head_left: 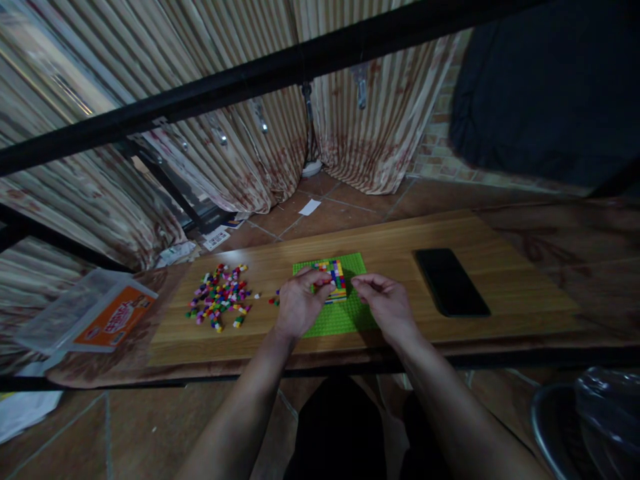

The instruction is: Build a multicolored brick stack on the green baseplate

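A green studded baseplate [343,321] lies on the wooden board, carrying a low block of multicoloured toy bricks [340,273]. My left hand [300,301] reaches over the left side of this block, thumb and fingertips drawn together. A tiny pale spot shows at those fingertips, too small to name. My right hand [386,305] is over the plate's right edge, its thumb and forefinger pinched just right of the bricks. Whether anything sits in that pinch is hidden. Part of the brick block is covered by my left hand.
Loose coloured bricks [220,293] are heaped on the left of the wooden board [270,340], with a few strays near my left hand. A black phone [453,283] lies at right. A clear plastic box [75,307] with an orange label stands far left. A dark bar crosses above.
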The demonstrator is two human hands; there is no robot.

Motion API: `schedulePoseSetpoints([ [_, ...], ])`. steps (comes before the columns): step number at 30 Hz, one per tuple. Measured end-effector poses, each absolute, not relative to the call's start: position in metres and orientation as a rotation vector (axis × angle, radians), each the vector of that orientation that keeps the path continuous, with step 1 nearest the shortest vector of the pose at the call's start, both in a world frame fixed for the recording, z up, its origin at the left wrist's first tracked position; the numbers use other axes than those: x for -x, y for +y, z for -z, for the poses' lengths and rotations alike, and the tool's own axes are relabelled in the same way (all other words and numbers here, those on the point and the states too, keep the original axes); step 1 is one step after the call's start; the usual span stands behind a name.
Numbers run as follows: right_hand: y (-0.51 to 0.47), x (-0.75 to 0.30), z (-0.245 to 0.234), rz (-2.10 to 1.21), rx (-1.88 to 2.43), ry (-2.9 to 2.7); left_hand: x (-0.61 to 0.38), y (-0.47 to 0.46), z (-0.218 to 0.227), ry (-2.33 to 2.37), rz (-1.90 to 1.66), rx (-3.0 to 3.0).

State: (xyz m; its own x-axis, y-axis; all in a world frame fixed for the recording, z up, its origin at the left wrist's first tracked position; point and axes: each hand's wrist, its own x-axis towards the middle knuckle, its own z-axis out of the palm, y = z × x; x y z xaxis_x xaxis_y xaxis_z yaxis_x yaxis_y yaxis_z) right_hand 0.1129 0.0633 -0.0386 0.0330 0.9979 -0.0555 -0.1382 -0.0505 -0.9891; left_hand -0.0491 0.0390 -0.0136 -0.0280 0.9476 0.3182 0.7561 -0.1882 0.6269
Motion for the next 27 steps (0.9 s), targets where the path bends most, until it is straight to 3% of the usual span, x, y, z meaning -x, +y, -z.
schedulePoseSetpoints([
  [27, 0.063, -0.108, 0.047, -1.294, 1.191, -1.168, 0.044, 0.016, 0.032, 1.988, -0.691, -2.468],
])
